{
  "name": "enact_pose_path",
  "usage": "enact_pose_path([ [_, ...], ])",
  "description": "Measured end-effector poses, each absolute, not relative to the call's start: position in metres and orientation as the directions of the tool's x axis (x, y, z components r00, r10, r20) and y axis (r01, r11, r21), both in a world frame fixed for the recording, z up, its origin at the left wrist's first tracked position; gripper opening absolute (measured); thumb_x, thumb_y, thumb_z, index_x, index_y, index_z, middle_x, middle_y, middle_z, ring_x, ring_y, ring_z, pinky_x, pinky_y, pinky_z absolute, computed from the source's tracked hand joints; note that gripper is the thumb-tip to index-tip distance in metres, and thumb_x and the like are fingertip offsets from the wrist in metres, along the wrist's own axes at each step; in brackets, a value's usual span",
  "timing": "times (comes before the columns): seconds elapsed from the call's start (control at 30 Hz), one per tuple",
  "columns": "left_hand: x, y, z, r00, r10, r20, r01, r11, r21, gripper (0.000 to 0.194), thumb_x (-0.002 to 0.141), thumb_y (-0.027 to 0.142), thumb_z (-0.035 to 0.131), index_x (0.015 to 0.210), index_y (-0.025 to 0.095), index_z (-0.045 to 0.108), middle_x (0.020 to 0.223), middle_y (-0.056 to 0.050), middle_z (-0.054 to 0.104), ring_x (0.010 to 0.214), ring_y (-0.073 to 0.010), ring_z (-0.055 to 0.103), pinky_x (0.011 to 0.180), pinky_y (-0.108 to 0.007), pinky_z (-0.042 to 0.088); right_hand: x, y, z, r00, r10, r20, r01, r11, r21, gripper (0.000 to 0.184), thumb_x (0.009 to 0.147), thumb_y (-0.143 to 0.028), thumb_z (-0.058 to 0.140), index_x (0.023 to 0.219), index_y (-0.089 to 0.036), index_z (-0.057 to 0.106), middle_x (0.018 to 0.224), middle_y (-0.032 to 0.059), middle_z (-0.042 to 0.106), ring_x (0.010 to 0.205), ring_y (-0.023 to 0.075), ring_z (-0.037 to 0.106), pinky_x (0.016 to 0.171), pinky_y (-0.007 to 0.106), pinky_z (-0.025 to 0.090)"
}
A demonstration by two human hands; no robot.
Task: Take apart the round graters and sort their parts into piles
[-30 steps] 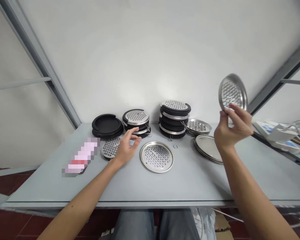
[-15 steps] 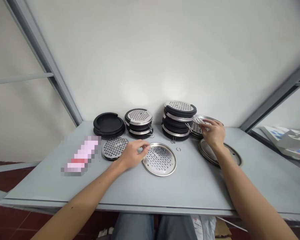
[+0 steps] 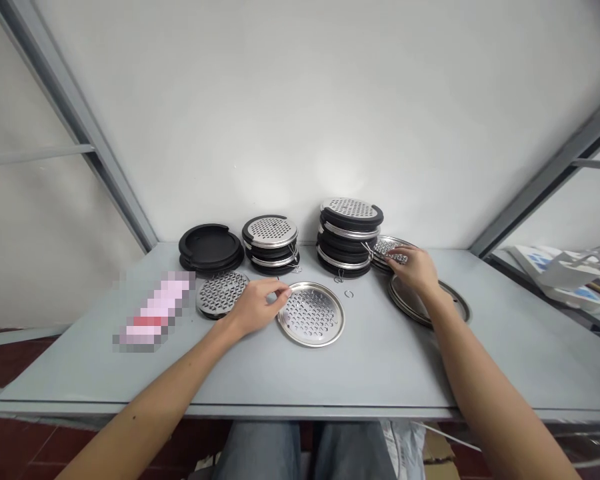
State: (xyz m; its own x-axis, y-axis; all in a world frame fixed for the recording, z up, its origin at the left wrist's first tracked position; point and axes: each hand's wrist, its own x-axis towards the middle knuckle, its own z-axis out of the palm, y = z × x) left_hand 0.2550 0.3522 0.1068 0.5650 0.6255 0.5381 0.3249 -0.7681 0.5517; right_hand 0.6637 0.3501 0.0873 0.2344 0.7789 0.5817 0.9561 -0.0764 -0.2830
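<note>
Looking forward and down from the head-worn camera, a pale grey metal surface [image 3: 380, 380] is seen running across the scene, with a white wall [image 3: 300, 113] behind it and grey metal frame bars [image 3: 80, 133] rising at either side.

Near the middle, a perforated steel disc [image 3: 311, 314] with a raised rim lies flat. The left hand [image 3: 255, 308] is held low beside it, fingers loosely together, with the fingertips [image 3: 279, 291] at the disc's left rim; whether the rim is pinched cannot be told.

Far right of that disc, the right hand [image 3: 413, 268] is laid over a perforated steel grater plate [image 3: 391, 249], its fingers slightly spread and pressed down on the plate; no clear pinch is shown. That plate rests just beside a tall stack of black rings and steel graters [image 3: 349, 233]. Under the right wrist lies a plain steel disc [image 3: 453, 299].

Toward the far left stand a stack of black rubber rings [image 3: 211, 245] and a shorter stack of rings and graters [image 3: 270, 233]. A dark perforated disc [image 3: 221, 293] lies nearer, and a pixelated pink object [image 3: 153, 310] lies left of it. Small wire rings [image 3: 349, 293] are scattered near the tall stack.
</note>
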Motion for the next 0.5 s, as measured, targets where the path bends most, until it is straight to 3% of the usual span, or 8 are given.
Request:
enact_pose_path([
  [0.27, 0.2562, 0.3532, 0.1036, 0.615, 0.606, 0.505, 0.349, -0.783, 0.514, 0.019, 0.091, 0.027, 0.051, 0.091, 0.021, 0.069, 0.090, -0.003, 0.072, 0.083, -0.0187, 0.066, 0.076, -0.031, 0.051, 0.6686, 0.3470, 0.0859, 0.205, 0.844, 0.495, 0.942, -0.034, -0.333, 0.026, 0.078, -0.032, 0.058, 0.090, -0.017, 0.075, 0.104, 0.0124, 0.072, 0.098, 0.0307, 0.065, 0.086, 0.044, 0.050],
  [0.5, 0.2562, 0.3531, 0.1017, 0.619, 0.601, 0.505, 0.359, -0.789, 0.499, 0.019, 0.092, 0.026, 0.051, 0.092, 0.020, 0.069, 0.091, -0.003, 0.072, 0.084, -0.0180, 0.065, 0.077, -0.030, 0.050, 0.6696, 0.3478, 0.0770, 0.146, 0.854, 0.499, 0.976, -0.041, -0.215, 0.030, 0.081, -0.022, 0.052, 0.100, -0.016, 0.074, 0.116, 0.0144, 0.066, 0.110, 0.0301, 0.060, 0.098, 0.047, 0.044],
])
